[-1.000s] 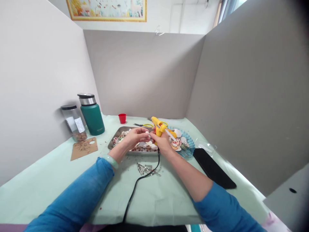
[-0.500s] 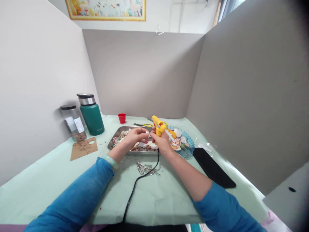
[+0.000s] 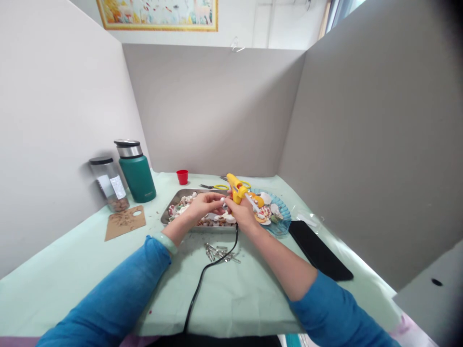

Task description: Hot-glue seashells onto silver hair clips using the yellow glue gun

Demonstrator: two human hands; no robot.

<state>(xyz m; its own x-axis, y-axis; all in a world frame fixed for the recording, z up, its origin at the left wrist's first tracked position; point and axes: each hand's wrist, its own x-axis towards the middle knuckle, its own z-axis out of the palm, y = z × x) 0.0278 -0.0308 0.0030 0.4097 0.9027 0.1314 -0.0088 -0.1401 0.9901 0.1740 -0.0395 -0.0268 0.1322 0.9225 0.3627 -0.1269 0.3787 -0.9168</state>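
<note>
My right hand (image 3: 243, 212) is wrapped round a yellow hot glue gun (image 3: 237, 187), a pale glue stick (image 3: 253, 202) jutting from its back end. Between the fingertips of my left hand (image 3: 203, 206) is a small white piece (image 3: 223, 199), too small to identify surely. The fingers of both hands meet around it. Beneath them lies a metal tray (image 3: 195, 230) of shells (image 3: 217, 221), partly covered by my hands. A blue glass plate (image 3: 285, 225) with larger shells (image 3: 265, 198) sits beside my right hand.
Several metal clips (image 3: 221, 253) lie before the tray, with the gun's black cord (image 3: 202, 279) running past. Scissors (image 3: 217, 187) and a red cup (image 3: 183, 177) stand behind. Left are a green flask (image 3: 137, 176), a jar (image 3: 110, 185) and brown card (image 3: 125, 224); right, a black slab (image 3: 320, 250).
The fingertips of both hands have shifted slightly around the small white piece, and the glue gun has tilted a little. Everything else on the table stays put.
</note>
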